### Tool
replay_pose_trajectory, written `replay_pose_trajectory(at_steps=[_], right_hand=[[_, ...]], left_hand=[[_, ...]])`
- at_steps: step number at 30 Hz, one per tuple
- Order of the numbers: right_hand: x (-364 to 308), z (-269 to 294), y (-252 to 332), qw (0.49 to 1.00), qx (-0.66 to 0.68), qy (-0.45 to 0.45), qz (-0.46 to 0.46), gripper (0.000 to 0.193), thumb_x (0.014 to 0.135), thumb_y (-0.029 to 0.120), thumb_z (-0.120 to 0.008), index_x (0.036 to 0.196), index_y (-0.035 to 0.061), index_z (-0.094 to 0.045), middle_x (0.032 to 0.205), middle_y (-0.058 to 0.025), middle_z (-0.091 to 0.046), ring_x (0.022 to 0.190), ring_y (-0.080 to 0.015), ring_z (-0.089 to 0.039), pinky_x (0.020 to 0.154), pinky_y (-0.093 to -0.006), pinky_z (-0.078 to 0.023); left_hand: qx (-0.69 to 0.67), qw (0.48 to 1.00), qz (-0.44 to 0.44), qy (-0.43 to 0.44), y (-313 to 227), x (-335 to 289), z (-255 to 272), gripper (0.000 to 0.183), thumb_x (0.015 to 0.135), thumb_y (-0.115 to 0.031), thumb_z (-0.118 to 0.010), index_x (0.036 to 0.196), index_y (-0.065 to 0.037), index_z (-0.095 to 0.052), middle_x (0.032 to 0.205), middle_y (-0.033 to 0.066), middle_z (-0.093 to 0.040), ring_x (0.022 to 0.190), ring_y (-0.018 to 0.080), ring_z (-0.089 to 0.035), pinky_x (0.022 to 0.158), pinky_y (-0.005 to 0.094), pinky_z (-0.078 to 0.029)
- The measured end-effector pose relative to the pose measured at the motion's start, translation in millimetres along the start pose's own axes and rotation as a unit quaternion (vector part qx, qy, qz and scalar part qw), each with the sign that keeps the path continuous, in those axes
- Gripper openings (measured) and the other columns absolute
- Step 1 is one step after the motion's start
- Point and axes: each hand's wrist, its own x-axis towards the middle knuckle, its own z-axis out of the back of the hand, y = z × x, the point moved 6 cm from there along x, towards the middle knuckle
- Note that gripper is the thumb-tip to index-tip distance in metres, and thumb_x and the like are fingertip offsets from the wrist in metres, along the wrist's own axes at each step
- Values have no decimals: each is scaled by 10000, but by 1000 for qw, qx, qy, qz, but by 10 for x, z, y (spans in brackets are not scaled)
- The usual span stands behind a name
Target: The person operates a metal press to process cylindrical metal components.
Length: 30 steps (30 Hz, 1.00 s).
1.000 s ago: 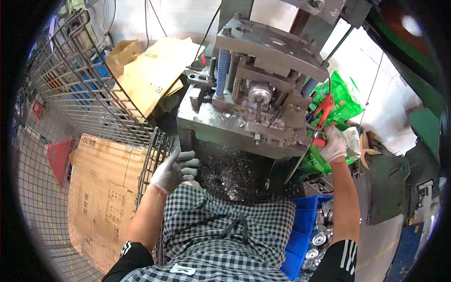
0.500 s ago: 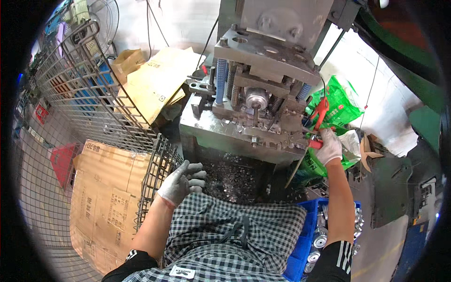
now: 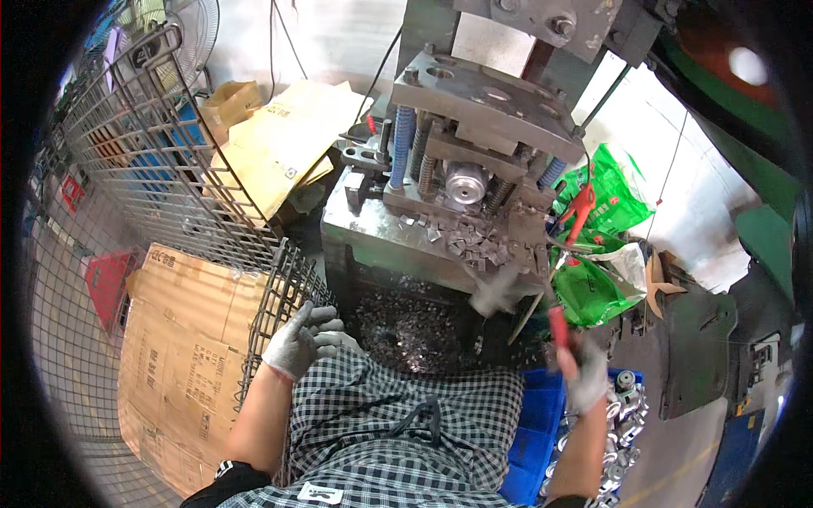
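My right hand (image 3: 586, 381), in a pale glove and smeared by motion, grips a red-handled tool (image 3: 558, 327) above the blue bin's far end. The tool's working end is too blurred to make out. A blurred grey object (image 3: 498, 292) is in front of the press bed; whether it touches the tool I cannot tell. My left hand (image 3: 298, 340), also gloved, is held over my left thigh beside the wire cage, fingers loosely apart with nothing in them. Ahead, a round metal part (image 3: 466, 184) sits in the press die (image 3: 487, 97), with small metal scraps (image 3: 483, 245) before it.
Left stands a wire cage (image 3: 284, 292) with a cardboard box (image 3: 199, 356) beside it. A blue bin (image 3: 532, 432) at my right holds several silvery metal parts (image 3: 622, 423). Green bags (image 3: 593, 292) and an orange-red tool (image 3: 579, 210) are right of the press. Dark scraps (image 3: 406, 330) lie beneath.
My right hand has pulled back toward me from the press with the red-handled tool. The ram has risen off the die's top plate. My left hand has shifted slightly left and nearer.
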Motion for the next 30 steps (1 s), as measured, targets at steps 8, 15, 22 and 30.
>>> replay_pose_trajectory(at_steps=[8, 15, 22, 30], right_hand=[[670, -1627, -74, 788, 574, 191, -112, 714, 902, 588, -486, 1258, -31, -527, 1115, -234, -635, 855, -316, -647, 747, -463, -528], [2453, -2248, 1078, 489, 857, 151, -70, 602, 857, 564, -586, 1191, 63, -571, 1067, -153, -632, 900, -310, -625, 824, -476, -530], [2439, -2302, 1167, 446, 877, 152, -92, 571, 782, 560, -629, 1118, 99, -589, 1023, -109, -642, 845, -293, -633, 652, -388, -593], [2714, -2302, 774, 692, 711, 3, 127, 588, 806, 532, -592, 1185, 84, -550, 1165, -133, -587, 988, -304, -592, 816, -461, -516]], left_hand=[[21, 1000, -12, -3, -131, 66, -34, 580, 955, -541, -490, 1236, -36, -539, 1042, 132, -617, 819, 234, -612, 673, 347, -515], [-35, 999, -32, 3, -90, -263, 190, 560, 951, -562, -478, 1190, -68, -592, 1003, 108, -633, 786, 225, -605, 672, 334, -487], [-24, 996, -10, -88, -117, -419, 564, 471, 973, -508, -471, 1107, -79, -611, 939, 58, -605, 742, 170, -536, 638, 277, -436], [2, 999, -19, 44, -114, -282, 75, 539, 962, -524, -480, 1186, -46, -586, 1014, 104, -610, 796, 210, -579, 672, 314, -463]])
